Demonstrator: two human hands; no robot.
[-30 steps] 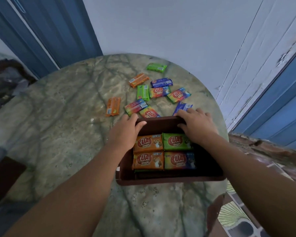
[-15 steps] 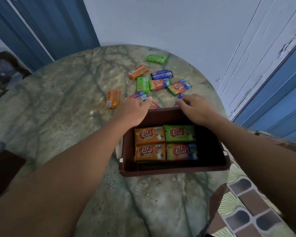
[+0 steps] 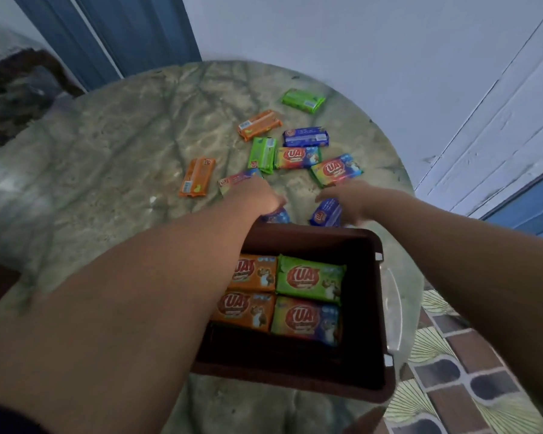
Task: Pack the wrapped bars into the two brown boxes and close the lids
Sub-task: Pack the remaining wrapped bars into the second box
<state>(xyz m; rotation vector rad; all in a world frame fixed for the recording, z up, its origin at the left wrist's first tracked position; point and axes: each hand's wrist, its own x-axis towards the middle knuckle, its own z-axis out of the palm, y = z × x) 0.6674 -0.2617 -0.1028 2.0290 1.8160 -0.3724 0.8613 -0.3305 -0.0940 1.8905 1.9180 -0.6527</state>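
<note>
Brown box lies beneath both outstretched forearms; blur hides whether either hand's fingers grip.

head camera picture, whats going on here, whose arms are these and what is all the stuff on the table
The picture comes from a camera worn on a person's head, looking forward and down, so the two bare arms are the wearer's own. There is no machine. Nearest is an open brown box with four wrapped bars showing in it, two orange, one green and one multicoloured. It stands on a round marbled table. Beyond it more wrapped bars lie loose: orange, green, blue and multicoloured. Both hands reach past the box to them: the left hand is on bars by the box's far edge, the right hand is at a blue bar. The blur hides whether either grips anything.
</note>
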